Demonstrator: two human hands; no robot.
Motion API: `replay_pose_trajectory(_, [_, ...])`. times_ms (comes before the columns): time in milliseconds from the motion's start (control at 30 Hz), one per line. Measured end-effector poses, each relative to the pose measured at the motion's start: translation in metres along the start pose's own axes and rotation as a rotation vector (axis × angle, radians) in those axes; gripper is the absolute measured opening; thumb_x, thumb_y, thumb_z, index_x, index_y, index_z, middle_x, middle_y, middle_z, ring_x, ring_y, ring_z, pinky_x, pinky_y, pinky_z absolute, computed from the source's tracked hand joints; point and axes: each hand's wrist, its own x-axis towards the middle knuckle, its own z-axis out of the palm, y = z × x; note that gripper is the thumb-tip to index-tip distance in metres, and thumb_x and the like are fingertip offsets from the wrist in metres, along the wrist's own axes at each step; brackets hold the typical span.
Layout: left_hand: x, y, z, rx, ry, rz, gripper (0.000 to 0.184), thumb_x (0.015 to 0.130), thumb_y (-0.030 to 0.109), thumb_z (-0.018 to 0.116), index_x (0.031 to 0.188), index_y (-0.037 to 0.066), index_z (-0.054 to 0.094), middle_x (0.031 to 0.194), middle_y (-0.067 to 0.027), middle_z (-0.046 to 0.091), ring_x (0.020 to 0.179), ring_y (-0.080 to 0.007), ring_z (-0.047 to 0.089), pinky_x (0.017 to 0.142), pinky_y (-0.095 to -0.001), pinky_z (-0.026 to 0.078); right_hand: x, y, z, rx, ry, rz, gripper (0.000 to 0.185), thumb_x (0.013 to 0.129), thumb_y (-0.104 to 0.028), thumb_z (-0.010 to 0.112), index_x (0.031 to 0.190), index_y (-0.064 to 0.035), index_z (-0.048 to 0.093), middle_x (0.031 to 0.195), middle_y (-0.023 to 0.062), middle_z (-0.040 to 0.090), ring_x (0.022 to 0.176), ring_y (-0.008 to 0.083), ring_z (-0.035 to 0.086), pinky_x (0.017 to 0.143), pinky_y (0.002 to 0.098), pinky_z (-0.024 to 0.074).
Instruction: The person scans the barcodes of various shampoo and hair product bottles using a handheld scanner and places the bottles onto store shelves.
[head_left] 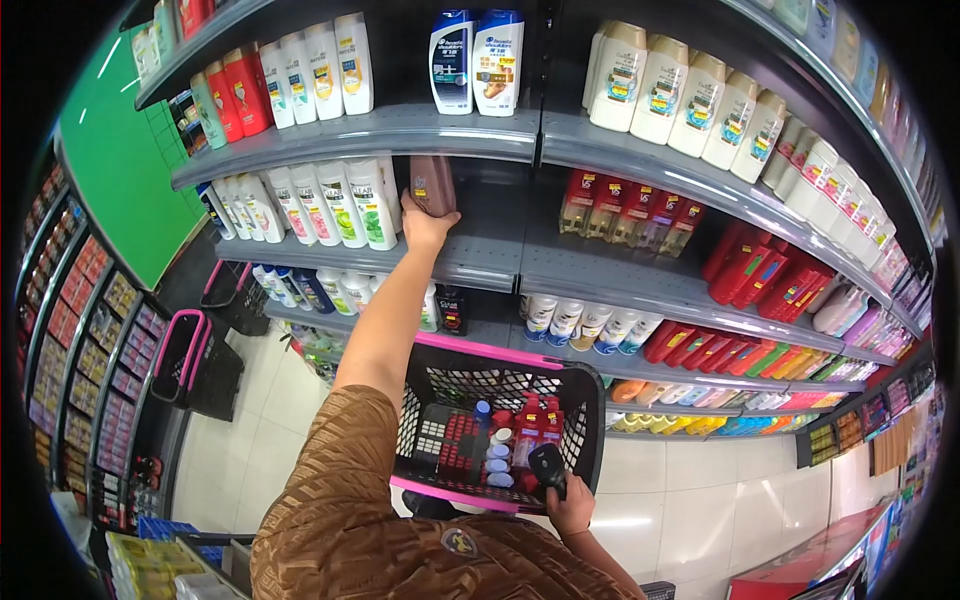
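Note:
My left hand (428,222) reaches to the middle shelf and is closed around the lower part of a pinkish-brown bottle (432,183). The bottle stands upright beside a row of white Clear shampoo bottles (372,205). Low in front of my body, my right hand (572,508) grips a black handheld scanner (547,464) over the near rim of a shopping basket (487,350). Inside that black mesh basket with pink edges are red bottles (538,425) and several bottles with pale caps (499,463).
Above are two Head & Shoulders bottles (475,62) and cream-coloured bottles (660,85). Red-capped bottles (632,212) stand right on the middle shelf (480,262). Another black basket with a pink handle (190,355) is on the floor at left, near stocked shelves (85,360).

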Motion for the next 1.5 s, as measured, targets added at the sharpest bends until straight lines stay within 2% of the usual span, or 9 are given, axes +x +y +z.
replay_pose_trajectory(267, [-0.011, 0.019, -0.023, 0.284, -0.145, -0.117, 0.124, 0.062, 0.024, 0.095, 0.157, -0.001, 0.02, 0.141, -0.0292, 0.053, 0.13, -0.0425, 0.055, 0.11, -0.0454, 0.045, -0.004, 0.007, 0.003, -0.028, -0.024, -0.073, 0.048, 0.073, -0.014, 0.078, 0.116, 0.0009, 0.063, 0.092, 0.0181, 0.068, 0.083, 0.0384, 0.067, 0.073, 0.0469, 0.0557])
replay_pose_trajectory(433, [-0.107, -0.022, -0.049, 0.164, 0.0, 0.386, 0.091, 0.082, 0.019, 0.073, 0.154, -0.009, 0.025, 0.152, -0.0355, 0.038, 0.144, -0.0465, 0.036, 0.122, -0.0467, 0.029, -0.008, 0.013, 0.008, -0.014, -0.002, -0.086, 0.051, 0.072, -0.016, 0.078, 0.117, 0.0028, 0.064, 0.093, 0.0202, 0.067, 0.082, 0.0386, 0.067, 0.073, 0.0461, 0.0558])
replay_pose_trajectory(533, [-0.198, -0.085, -0.067, 0.135, -0.143, 0.266, 0.077, 0.082, 0.017, 0.072, 0.147, -0.01, 0.04, 0.149, -0.0342, 0.043, 0.143, -0.0482, 0.037, 0.12, -0.0516, 0.028, -0.01, 0.017, 0.011, -0.009, -0.011, -0.079, 0.051, 0.072, -0.018, 0.078, 0.117, 0.0018, 0.064, 0.09, 0.0199, 0.066, 0.081, 0.039, 0.066, 0.073, 0.0466, 0.0555])
replay_pose_trajectory(633, [-0.256, -0.158, -0.073, 0.171, -0.85, 0.025, 0.052, 0.074, 0.025, 0.081, 0.115, -0.006, 0.069, 0.12, -0.0252, 0.068, 0.113, -0.0302, 0.068, 0.092, -0.0402, 0.056, -0.006, 0.015, 0.012, -0.007, -0.005, -0.082, 0.051, 0.072, -0.018, 0.077, 0.117, 0.0004, 0.065, 0.087, 0.0186, 0.065, 0.079, 0.0395, 0.065, 0.074, 0.0473, 0.0551])
replay_pose_trajectory(667, [-0.264, -0.149, -0.076, 0.342, -1.093, -0.361, 0.05, 0.073, 0.029, 0.084, 0.109, -0.004, 0.071, 0.108, -0.0222, 0.073, 0.111, -0.0279, 0.07, 0.09, -0.0387, 0.056, -0.007, 0.015, 0.01, -0.024, 0.006, -0.101, 0.05, 0.072, -0.017, 0.077, 0.117, 0.0001, 0.065, 0.087, 0.018, 0.065, 0.079, 0.0393, 0.065, 0.074, 0.0472, 0.0549])
replay_pose_trajectory(767, [-0.292, -0.179, -0.07, 0.345, -1.381, -0.498, 0.05, 0.073, 0.033, 0.084, 0.11, 0.001, 0.073, 0.102, -0.023, 0.074, 0.108, -0.0301, 0.071, 0.094, -0.0402, 0.054, -0.007, 0.005, 0.005, -0.024, -0.047, -0.049, 0.049, 0.071, -0.015, 0.075, 0.117, -0.0001, 0.065, 0.086, 0.0171, 0.064, 0.078, 0.0383, 0.064, 0.073, 0.0471, 0.0546])
replay_pose_trajectory(1000, [-0.345, -0.238, 0.011, 0.654, -1.161, -0.087, 0.085, 0.081, 0.024, 0.076, 0.155, 0.015, 0.037, 0.135, -0.0251, 0.06, 0.127, -0.0439, 0.058, 0.103, -0.0483, 0.051, -0.002, 0.005, 0.006, -0.063, -0.111, -0.012, 0.048, 0.069, -0.01, 0.073, 0.115, -0.0014, 0.065, 0.09, 0.0169, 0.066, 0.079, 0.0375, 0.066, 0.074, 0.0465, 0.0545])
replay_pose_trajectory(1267, [-0.345, -0.277, 0.033, 0.704, -1.185, -0.027, 0.042, 0.089, 0.024, 0.073, 0.128, 0.018, 0.059, 0.117, -0.0159, 0.07, 0.106, -0.0383, 0.07, 0.089, -0.0492, 0.056, 0.004, 0.0, 0.011, -0.158, -0.131, -0.009, 0.047, 0.069, -0.01, 0.073, 0.114, -0.0018, 0.065, 0.09, 0.0162, 0.067, 0.077, 0.0371, 0.065, 0.072, 0.0463, 0.0534])
replay_pose_trajectory(1500, [-0.258, -0.225, -0.074, 0.404, -1.167, 0.045, 0.046, 0.084, 0.031, 0.082, 0.122, 0.012, 0.065, 0.098, -0.0173, 0.075, 0.092, -0.0348, 0.073, 0.081, -0.046, 0.056, 0.003, -0.005, 0.014, -0.176, -0.095, -0.006, 0.047, 0.071, -0.011, 0.072, 0.117, -0.0011, 0.064, 0.091, 0.0172, 0.065, 0.08, 0.0387, 0.064, 0.073, 0.0471, 0.0529])
